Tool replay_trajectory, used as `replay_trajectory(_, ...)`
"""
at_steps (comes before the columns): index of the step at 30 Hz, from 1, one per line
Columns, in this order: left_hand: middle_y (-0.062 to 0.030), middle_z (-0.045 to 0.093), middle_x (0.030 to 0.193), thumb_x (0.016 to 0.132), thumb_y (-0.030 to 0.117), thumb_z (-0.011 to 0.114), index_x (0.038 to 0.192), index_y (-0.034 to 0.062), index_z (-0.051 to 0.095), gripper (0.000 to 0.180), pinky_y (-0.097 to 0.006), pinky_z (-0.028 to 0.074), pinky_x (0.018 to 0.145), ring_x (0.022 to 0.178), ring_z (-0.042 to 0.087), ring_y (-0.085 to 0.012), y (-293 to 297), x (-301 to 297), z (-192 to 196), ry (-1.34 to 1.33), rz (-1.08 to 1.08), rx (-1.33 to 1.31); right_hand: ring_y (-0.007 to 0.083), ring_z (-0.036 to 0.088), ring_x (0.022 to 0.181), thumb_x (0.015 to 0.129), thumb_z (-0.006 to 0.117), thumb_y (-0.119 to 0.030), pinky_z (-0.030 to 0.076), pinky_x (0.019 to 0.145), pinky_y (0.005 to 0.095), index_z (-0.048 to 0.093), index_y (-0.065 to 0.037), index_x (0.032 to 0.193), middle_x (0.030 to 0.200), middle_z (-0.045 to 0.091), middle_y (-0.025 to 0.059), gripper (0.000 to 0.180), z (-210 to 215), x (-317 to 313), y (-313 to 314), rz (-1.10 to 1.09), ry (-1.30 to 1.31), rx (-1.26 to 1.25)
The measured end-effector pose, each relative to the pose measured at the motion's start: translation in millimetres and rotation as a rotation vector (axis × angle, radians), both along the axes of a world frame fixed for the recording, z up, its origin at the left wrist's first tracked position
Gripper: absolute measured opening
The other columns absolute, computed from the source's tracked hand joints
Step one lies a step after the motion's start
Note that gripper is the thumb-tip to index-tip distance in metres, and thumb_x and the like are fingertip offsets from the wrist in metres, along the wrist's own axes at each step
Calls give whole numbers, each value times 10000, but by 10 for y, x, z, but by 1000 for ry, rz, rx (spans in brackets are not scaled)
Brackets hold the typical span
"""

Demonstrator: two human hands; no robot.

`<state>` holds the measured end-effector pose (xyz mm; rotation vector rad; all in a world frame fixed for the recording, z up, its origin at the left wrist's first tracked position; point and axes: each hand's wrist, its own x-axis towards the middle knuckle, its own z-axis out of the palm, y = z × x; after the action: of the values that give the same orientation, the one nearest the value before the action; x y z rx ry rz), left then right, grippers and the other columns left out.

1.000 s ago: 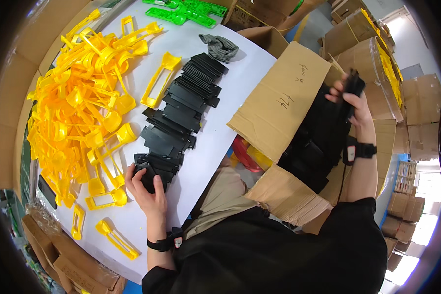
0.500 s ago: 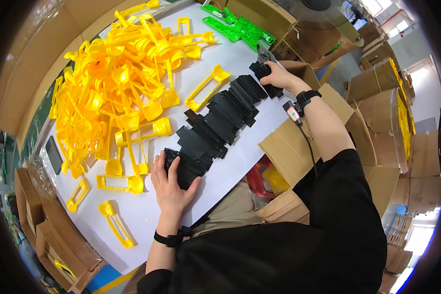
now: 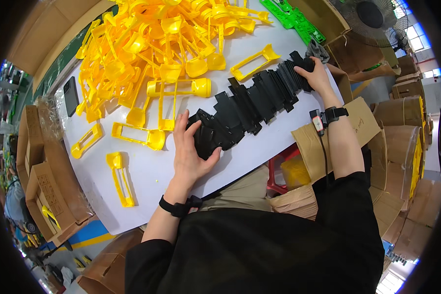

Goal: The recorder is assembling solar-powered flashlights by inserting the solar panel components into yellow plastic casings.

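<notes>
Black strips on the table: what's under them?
The white table shows along both sides of the black strips. What is directly beneath them is covered, and the left hand and right hand hide parts of the row's ends.

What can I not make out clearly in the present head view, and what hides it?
Head view:
Yellow parts: far end, cut off by the upper edge.
Open carton: most of its inside, behind the right sleeve.
Left grip: palm, hidden by its own back.
Black pieces: packed too tightly to count.
</notes>
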<state>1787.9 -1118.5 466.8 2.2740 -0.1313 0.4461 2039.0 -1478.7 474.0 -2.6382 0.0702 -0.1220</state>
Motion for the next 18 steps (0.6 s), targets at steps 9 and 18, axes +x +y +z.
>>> replay_trajectory(9,-278,212,1490,665,263,825,1355,137,450,796,-522,266,1098,1369,212,-484,-324,-136,122,142,29,295,306,594,1078,767,752,-423,454,933,364,482,41,1269,1164,607,228,735,18,79,44,167,152,301)
replay_trajectory(18,-254,240,1491,705,200,775,1305,56,490,680,-484,263,1100,1366,256,-430,-462,-35,124,145,85,336,338,485,1222,847,646,-471,390,1014,369,424,16,1351,1312,480,270,736,50,154,44,119,91,216)
